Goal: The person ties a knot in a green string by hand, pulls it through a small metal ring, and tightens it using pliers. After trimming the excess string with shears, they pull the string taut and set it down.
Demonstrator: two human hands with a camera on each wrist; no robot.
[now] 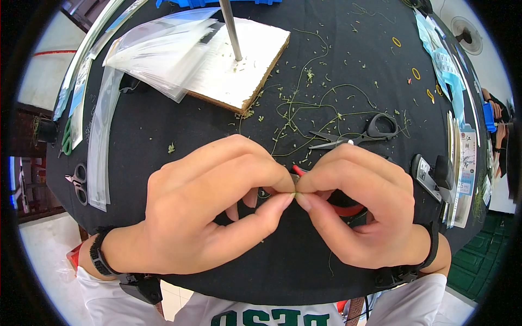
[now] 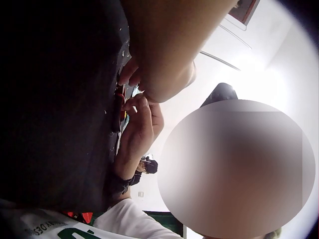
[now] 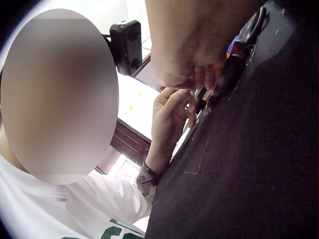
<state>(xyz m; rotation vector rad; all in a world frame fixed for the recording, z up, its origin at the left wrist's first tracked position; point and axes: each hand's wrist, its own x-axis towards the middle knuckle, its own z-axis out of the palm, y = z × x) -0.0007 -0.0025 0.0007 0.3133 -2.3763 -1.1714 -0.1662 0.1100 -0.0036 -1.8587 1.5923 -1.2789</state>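
Green strand [image 1: 295, 195]: being judged light, soft, easily snapped
Left hand [image 1: 196, 209], right hand [image 1: 386, 206]: it is being pinched by fingertips
Hold: being advised where fingertips meet

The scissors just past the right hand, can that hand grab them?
Probably yes: the scissors lie just beyond the right hand, with their visible handle loop uncovered. But it seems to be pinching a tiny green bit, so it would likely have to let go first.

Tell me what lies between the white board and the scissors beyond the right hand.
Loose green thread and green scraps lie there, as the head view shows.
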